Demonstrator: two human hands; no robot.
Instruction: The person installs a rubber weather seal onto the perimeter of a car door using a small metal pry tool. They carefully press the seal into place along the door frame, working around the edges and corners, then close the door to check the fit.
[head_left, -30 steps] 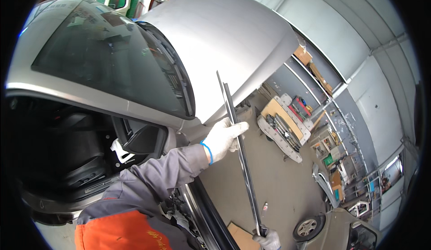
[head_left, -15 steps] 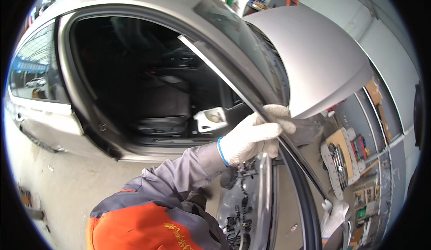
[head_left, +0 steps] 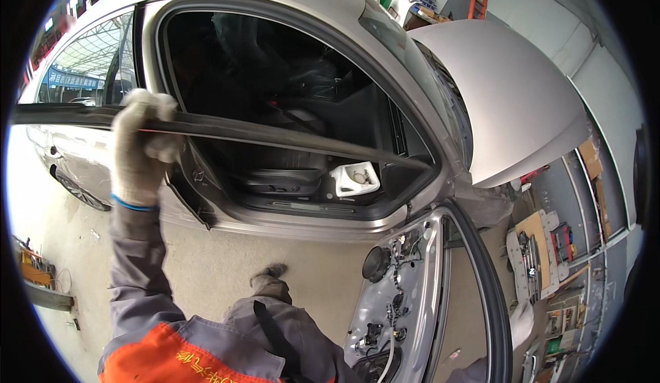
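A long dark trim strip [head_left: 275, 135] lies across the view in front of the car's open front doorway, from the left rim to the pillar side of the opening. My left hand [head_left: 143, 125], in a white knit glove with a blue cuff, is closed round it near its left end. My right hand [head_left: 521, 322], gloved in white too, is at the far side of the door's window frame [head_left: 491, 293]; the frame hides part of it and its fingers are unclear. The opened car door [head_left: 405, 293] has its inner panel off, with wiring and a round speaker [head_left: 376, 264] showing.
The silver car has its hood [head_left: 515, 94] raised. Inside the doorway, a white plastic container [head_left: 355, 179] sits near the dark seat [head_left: 275, 180]. Tools lie on a board [head_left: 529, 252] at right, beside shelving [head_left: 564, 321]. More equipment [head_left: 41, 280] stands at the left.
My left hand has swung far left and up with the strip, away from the door's window frame. The strip now lies nearly level. My right hand has shifted slightly beyond the frame.
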